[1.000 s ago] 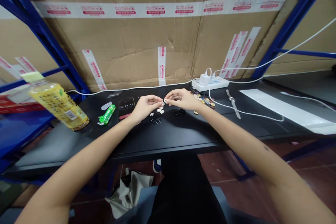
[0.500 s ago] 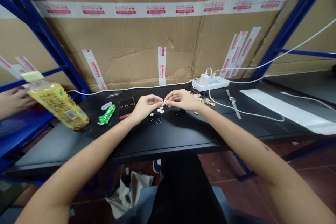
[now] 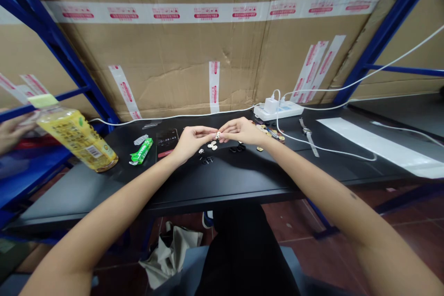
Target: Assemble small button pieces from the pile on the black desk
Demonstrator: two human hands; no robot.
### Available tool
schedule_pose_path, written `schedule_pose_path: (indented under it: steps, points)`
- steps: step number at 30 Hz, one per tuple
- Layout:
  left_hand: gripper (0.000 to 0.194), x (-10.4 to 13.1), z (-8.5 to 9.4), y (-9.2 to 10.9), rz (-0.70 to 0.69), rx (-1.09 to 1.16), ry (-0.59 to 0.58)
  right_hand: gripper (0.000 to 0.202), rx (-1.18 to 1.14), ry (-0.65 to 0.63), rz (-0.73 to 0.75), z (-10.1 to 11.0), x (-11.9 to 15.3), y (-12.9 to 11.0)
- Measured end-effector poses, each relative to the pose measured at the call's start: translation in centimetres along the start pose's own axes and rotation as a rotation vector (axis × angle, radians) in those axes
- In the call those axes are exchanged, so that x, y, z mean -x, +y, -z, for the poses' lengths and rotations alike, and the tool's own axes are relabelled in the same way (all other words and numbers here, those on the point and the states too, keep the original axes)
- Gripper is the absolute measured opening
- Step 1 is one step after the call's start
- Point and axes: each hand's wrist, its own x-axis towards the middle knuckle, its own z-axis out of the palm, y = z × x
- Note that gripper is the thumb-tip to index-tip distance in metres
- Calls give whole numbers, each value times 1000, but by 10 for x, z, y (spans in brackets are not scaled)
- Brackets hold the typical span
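Between the fingertips of both hands is a small white piece [image 3: 218,135], too small to make out in detail. My left hand [image 3: 193,142] pinches it from the left, and my right hand [image 3: 240,130] pinches it from the right. Just below the fingertips, a few white oval pieces [image 3: 212,145] lie on the black table [image 3: 229,180]. Small black pieces with pins [image 3: 206,160] sit nearer the table's front edge. Black rings [image 3: 237,148] rest under my right hand. A pile of coloured pieces [image 3: 274,133] is partly hidden behind my right wrist.
A phone [image 3: 167,141] and a green wrapper [image 3: 141,151] lie left of my left hand. Further left stands a yellow drink bottle [image 3: 78,134], with another person's hand [image 3: 12,134] beyond it. A power strip [image 3: 278,110], white cables and a watch [image 3: 308,136] are at the right.
Both hands hold nearly the same position, with a slight shift of the fingers around the white piece. The other person's hand at the far left has moved left and changed pose.
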Motion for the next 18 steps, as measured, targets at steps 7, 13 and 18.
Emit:
schedule_pose_path:
  steps: [7,13,18]
  points:
    - [35,-1,-1,1,35,31,-22,39,24,-12,9,-1,2,-5]
    - [37,1,-1,1,34,15,-11,41,37,17,15,-3,4,-11]
    - [38,1,-2,1,37,23,3,41,8,33,9,-3,4,-10]
